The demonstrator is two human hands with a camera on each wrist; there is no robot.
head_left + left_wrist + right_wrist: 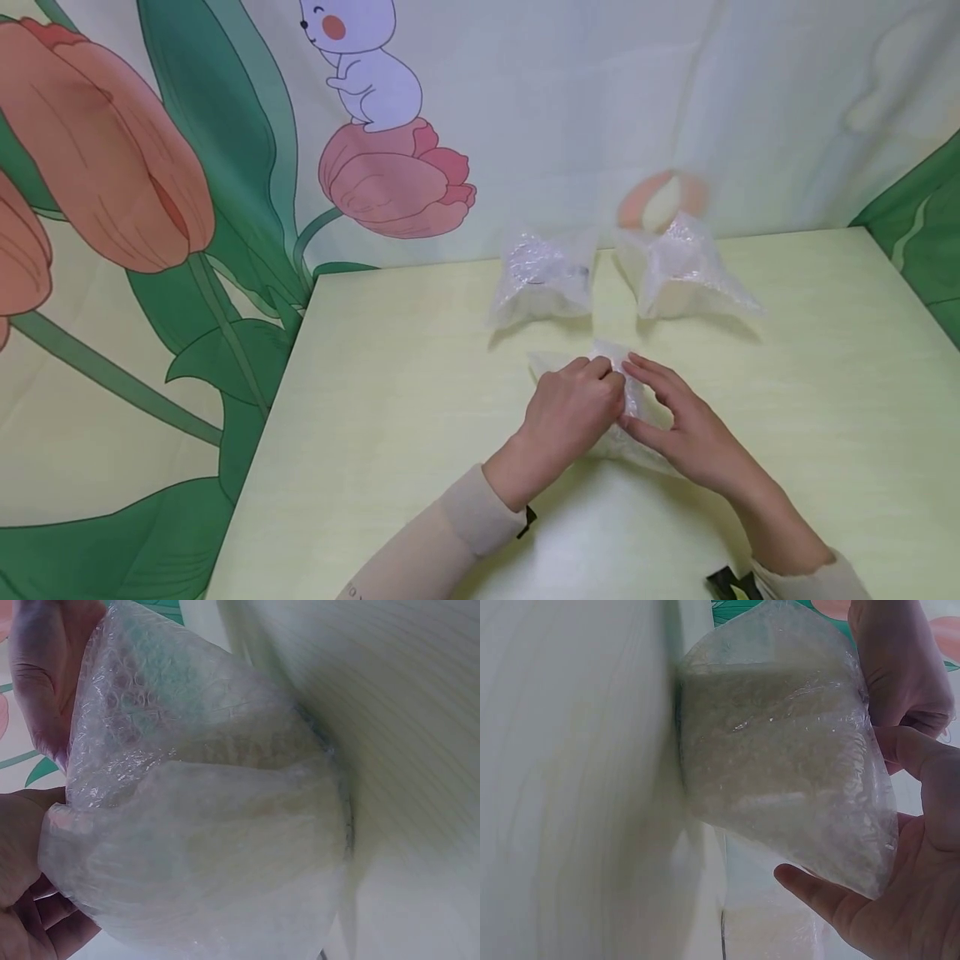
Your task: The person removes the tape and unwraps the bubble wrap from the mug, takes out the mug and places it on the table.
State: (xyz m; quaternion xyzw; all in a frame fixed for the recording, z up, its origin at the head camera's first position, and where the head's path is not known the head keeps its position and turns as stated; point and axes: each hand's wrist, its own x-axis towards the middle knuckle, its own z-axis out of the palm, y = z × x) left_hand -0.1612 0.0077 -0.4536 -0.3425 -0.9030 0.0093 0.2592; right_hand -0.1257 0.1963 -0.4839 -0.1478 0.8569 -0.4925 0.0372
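A clear bubble-wrap bag [633, 392] with a pale, blocky item [772, 742] inside stands on the table between my two hands. My left hand [573, 400] grips its gathered top edge, fingers curled, knuckles up. In the left wrist view, the bag [202, 795] bulges below that grip. On the other side, my right hand [690, 433] holds the top of the bag between thumb and fingers. The right wrist view has one finger [810, 892] stretched along the bag's side. My left hand partly hides the top of the bag in the head view.
Two similar bubble-wrap bags stand toward the table's back edge, one bag [542, 279] at left and another bag [682, 271] at right. Behind them hangs a printed cloth [540, 117] with tulips and a white animal. The pale table [390, 400] extends to both sides.
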